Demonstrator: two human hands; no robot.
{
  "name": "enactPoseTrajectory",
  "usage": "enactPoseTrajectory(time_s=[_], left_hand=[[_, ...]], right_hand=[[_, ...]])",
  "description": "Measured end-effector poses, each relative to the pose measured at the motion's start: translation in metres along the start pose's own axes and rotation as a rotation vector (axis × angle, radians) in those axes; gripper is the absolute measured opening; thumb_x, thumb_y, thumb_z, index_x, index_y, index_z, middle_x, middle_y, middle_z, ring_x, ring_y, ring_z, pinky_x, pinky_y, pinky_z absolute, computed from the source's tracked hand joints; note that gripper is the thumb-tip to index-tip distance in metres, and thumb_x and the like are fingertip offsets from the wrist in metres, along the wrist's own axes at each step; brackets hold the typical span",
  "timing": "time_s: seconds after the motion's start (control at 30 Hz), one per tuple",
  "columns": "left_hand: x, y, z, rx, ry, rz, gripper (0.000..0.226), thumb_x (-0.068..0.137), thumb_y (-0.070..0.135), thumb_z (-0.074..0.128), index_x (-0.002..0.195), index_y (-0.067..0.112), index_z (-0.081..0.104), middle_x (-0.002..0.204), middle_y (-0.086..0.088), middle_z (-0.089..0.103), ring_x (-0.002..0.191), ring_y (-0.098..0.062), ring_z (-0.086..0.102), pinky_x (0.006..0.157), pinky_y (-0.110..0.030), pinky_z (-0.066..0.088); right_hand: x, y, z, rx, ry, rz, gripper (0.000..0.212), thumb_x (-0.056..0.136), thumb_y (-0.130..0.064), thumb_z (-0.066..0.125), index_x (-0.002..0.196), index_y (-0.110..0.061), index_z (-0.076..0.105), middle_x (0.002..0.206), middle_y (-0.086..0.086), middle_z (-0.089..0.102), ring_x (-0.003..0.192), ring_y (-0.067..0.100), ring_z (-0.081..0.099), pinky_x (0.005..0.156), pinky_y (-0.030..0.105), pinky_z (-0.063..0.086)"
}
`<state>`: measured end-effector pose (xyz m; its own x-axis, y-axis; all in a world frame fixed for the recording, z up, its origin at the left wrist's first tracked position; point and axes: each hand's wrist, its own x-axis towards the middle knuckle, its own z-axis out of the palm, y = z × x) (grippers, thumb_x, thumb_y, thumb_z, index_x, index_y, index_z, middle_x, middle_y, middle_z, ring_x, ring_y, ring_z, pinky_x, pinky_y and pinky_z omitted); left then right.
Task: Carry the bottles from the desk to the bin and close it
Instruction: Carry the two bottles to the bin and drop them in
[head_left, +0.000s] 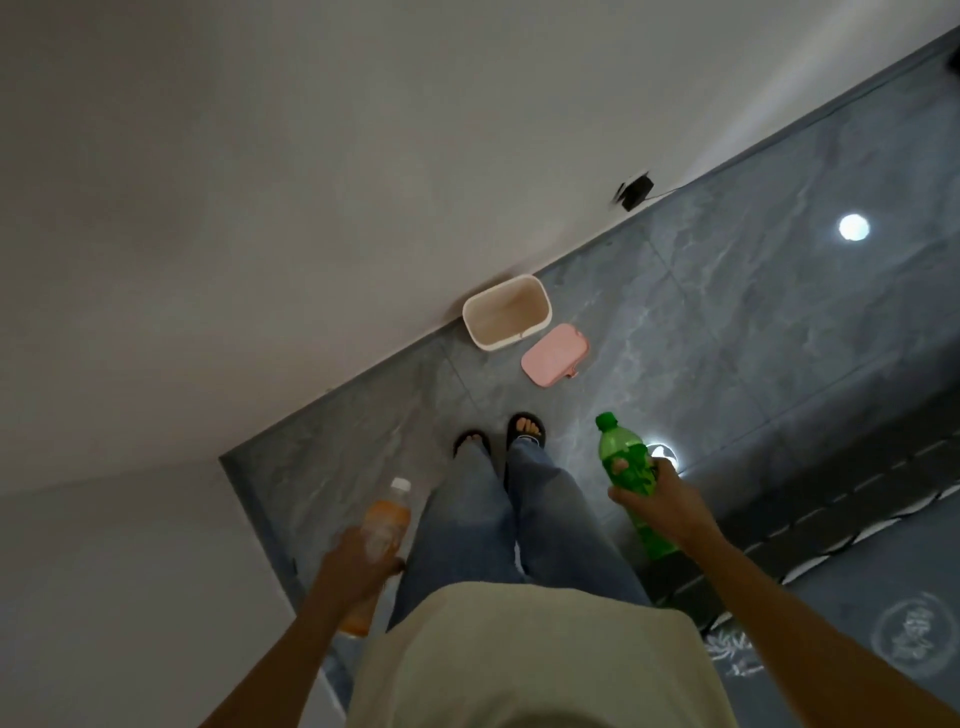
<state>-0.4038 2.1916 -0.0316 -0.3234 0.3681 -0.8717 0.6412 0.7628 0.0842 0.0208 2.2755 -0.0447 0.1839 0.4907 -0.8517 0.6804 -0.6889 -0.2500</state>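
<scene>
My left hand (358, 564) grips an orange bottle with a white cap (387, 514) at its middle. A green bottle (626, 465) is held around its waist by my right hand (662, 499), cap pointing forward. Ahead on the floor, against the wall, stands a small white bin (491, 340) with its top open and its inside looking empty. Its pink lid (555, 354) lies flat on the tiles just right of the bin. Both hands are well short of the bin, on either side of my legs.
A white wall (260, 208) runs along the left, with a corner jutting out near my left hand. A black plug with a cable (635, 191) sits at the wall base farther on. A dark patterned rug (831, 519) lies at the right. The grey tiles reflect ceiling lights.
</scene>
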Motion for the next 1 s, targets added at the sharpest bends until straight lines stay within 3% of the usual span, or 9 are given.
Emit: enactPoseTrajectory(time_s=[0.1,0.27,0.37,0.57,0.67,0.8,0.9,1.0], left_hand=[[0.012,0.010,-0.005,0.042,-0.051,-0.071,0.089,0.078,0.043,0.085,0.145,0.007,0.039,0.139,-0.016,0.056,0.119,-0.034,0.061,0.099,-0.043,0.050],[0.056,0.066,-0.009,-0.001,0.013,-0.059,0.086,0.072,0.049,0.086,0.139,0.015,0.046,0.125,-0.009,0.064,0.110,-0.030,0.064,0.092,-0.037,0.050],[0.111,0.117,-0.006,-0.059,-0.016,0.013,0.074,0.074,0.047,0.084,0.133,0.020,0.049,0.112,-0.004,0.065,0.095,-0.026,0.064,0.080,-0.034,0.048],[0.269,0.217,0.019,-0.066,-0.029,0.232,0.059,0.078,0.047,0.077,0.124,0.026,0.049,0.107,-0.001,0.065,0.090,-0.022,0.064,0.067,-0.031,0.046],[0.346,0.256,0.036,-0.092,0.021,0.322,0.052,0.072,0.054,0.074,0.114,0.034,0.050,0.099,0.005,0.068,0.085,-0.016,0.067,0.061,-0.029,0.048],[0.433,0.286,0.054,-0.201,0.095,0.413,0.048,0.063,0.059,0.076,0.102,0.044,0.052,0.094,0.015,0.068,0.074,0.005,0.065,0.059,-0.025,0.048],[0.488,0.301,0.061,-0.188,0.167,0.473,0.049,0.062,0.061,0.076,0.102,0.048,0.051,0.088,0.021,0.066,0.075,0.020,0.060,0.057,-0.019,0.042],[0.531,0.315,0.061,-0.120,0.240,0.525,0.058,0.061,0.064,0.075,0.110,0.045,0.052,0.084,0.025,0.064,0.067,0.021,0.057,0.055,-0.014,0.039]], right_hand=[[0.028,-0.041,-0.012,0.032,0.010,-0.039,0.082,0.074,-0.056,0.078,0.137,-0.016,0.042,0.106,0.001,0.057,0.094,0.022,0.058,0.085,0.042,0.051],[0.083,-0.096,-0.005,0.159,0.031,-0.014,0.079,0.072,-0.060,0.077,0.132,-0.020,0.045,0.105,0.001,0.061,0.091,0.023,0.063,0.078,0.037,0.050],[0.135,-0.122,0.013,0.300,0.049,0.023,0.079,0.070,-0.060,0.077,0.130,-0.021,0.045,0.111,0.006,0.064,0.098,0.027,0.066,0.083,0.041,0.055],[0.279,-0.169,0.079,0.617,0.112,0.039,0.062,0.076,-0.048,0.079,0.125,-0.022,0.052,0.112,0.007,0.068,0.096,0.027,0.069,0.083,0.042,0.057],[0.349,-0.191,0.116,0.802,0.107,0.042,0.059,0.077,-0.049,0.079,0.121,-0.022,0.051,0.108,0.008,0.069,0.089,0.025,0.070,0.069,0.037,0.059],[0.437,-0.215,0.161,1.065,0.095,0.082,0.066,0.078,-0.044,0.078,0.131,-0.016,0.050,0.117,0.012,0.068,0.102,0.033,0.070,0.091,0.053,0.059],[0.489,-0.227,0.187,1.271,0.099,0.140,0.065,0.081,-0.041,0.072,0.137,-0.022,0.045,0.122,0.010,0.067,0.107,0.032,0.069,0.096,0.054,0.056],[0.530,-0.235,0.207,1.383,0.079,0.183,0.065,0.083,-0.038,0.069,0.140,-0.025,0.041,0.123,0.009,0.066,0.107,0.029,0.067,0.097,0.049,0.054]])
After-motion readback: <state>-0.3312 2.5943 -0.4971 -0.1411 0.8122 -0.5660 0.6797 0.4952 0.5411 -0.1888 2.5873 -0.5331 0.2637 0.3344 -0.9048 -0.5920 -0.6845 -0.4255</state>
